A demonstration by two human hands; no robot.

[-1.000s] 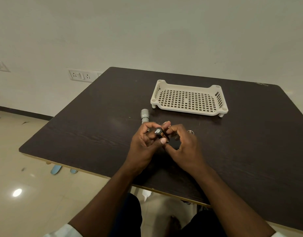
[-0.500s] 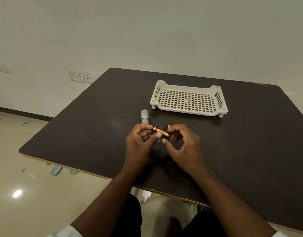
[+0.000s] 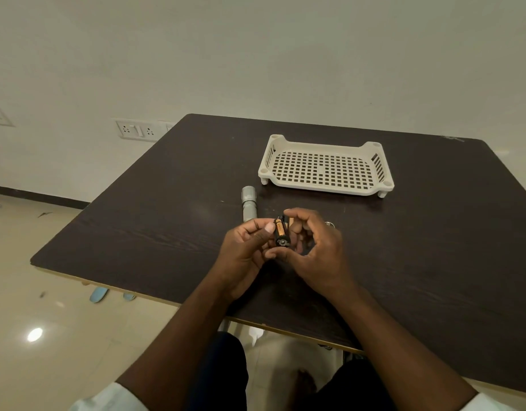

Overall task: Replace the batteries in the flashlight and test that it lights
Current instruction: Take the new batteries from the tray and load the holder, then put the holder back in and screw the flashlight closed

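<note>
Dark wood-grain worktop (image 3: 155, 221) fills the middle of the view, set against a pale wall with a socket strip (image 3: 136, 130) at about 10 o'clock from the worktop's centre.

Near the front middle of the worktop, both hands meet around a small black battery holder (image 3: 281, 234) carrying at least 1 gold-and-black battery (image 3: 280, 229); how many cells sit in it cannot be told. The holder stands roughly upright, its round black end toward the camera. The left hand (image 3: 244, 256) pinches it from 9 o'clock, thumb tip pressed on the battery's side, fingers curled narrow around it. The right hand (image 3: 318, 256) closes on it from 3 o'clock, index finger arched over the top and thumb under the bottom end, the other fingers loosely bent.

Just beyond the left hand, at 11 o'clock from the holder, the grey flashlight body (image 3: 249, 204) lies on the worktop, its long axis pointing away from the person, its near end hidden behind the left fingers. At 3 o'clock, a small metallic ring-like part (image 3: 330, 224) peeks out behind the right hand; what it is cannot be told.

Farther back, at 1 o'clock, a cream perforated tray (image 3: 325, 167) stands on short feet, well apart from the hands.

Below the worktop's left edge, 2 light blue slippers (image 3: 98, 293) lie on the glossy floor (image 3: 48, 307).
</note>
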